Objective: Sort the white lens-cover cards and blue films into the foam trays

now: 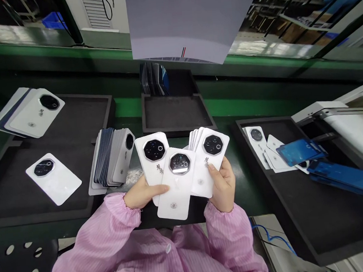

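My left hand (pixel 142 193) is closed on two white phone back covers, its thumb pressing on the front phone back cover (pixel 176 195). Behind that one, slightly to the left, leans the other phone back cover (pixel 151 167). A fanned stack of white phone back covers (pixel 200 176) is held in my right hand (pixel 223 187), thumb on top. All show a dark camera plate. The front cover overlaps the left edge of this stack. Just left of my left hand stands a row of white and dark blue phone back covers (pixel 112 160), on edge and tilted.
Left, a black tray (pixel 82 114) bears a single white cover (pixel 54 179) and a small pile (pixel 36 111). A smaller black tray (pixel 176 113) holds dark panels at the back. On the right tray (pixel 326 221) lie white covers and blue film-like pieces (pixel 351 177). A paper sheet (pixel 188 22) hangs ahead.
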A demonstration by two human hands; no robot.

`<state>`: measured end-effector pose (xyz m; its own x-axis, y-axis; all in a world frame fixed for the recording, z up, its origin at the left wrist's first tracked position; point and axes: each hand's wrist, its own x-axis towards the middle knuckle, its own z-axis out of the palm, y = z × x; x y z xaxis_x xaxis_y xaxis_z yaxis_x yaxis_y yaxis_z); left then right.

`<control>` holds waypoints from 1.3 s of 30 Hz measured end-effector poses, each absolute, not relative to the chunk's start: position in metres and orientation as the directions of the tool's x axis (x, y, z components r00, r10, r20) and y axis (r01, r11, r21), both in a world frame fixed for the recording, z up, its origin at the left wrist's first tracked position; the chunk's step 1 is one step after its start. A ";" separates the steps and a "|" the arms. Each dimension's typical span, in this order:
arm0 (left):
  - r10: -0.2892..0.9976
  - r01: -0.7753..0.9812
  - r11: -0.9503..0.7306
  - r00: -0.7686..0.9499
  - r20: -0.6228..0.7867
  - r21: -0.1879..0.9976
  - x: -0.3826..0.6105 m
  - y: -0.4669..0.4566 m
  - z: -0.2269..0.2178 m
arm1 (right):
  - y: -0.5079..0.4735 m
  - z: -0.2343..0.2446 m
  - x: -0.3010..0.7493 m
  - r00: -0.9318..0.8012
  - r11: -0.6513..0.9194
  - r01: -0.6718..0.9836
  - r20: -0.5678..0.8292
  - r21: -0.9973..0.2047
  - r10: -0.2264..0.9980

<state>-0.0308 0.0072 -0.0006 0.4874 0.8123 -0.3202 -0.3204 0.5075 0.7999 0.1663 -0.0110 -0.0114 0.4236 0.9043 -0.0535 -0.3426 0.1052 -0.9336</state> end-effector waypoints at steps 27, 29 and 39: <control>0.912 -0.571 0.406 0.208 -0.353 0.713 -0.023 0.009 0.000 | -0.020 -0.023 0.187 0.336 0.000 -0.398 -0.146 -0.917 0.930; 0.918 -0.578 0.393 0.201 -0.343 0.715 -0.023 0.008 -0.003 | -0.021 -0.019 0.188 0.217 -0.057 -0.434 -0.165 -0.899 0.962; 0.961 -0.640 0.275 0.171 -0.216 0.717 -0.025 0.000 -0.016 | -0.021 0.012 0.158 -0.038 -0.307 -0.236 -0.307 -0.922 0.951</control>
<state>-0.0249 -0.0002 -0.0159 0.1714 0.9613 -0.2159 -0.6404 0.2752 0.7170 0.1576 -0.0209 0.0124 -0.0377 0.9511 -0.3066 -0.2362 -0.3066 -0.9221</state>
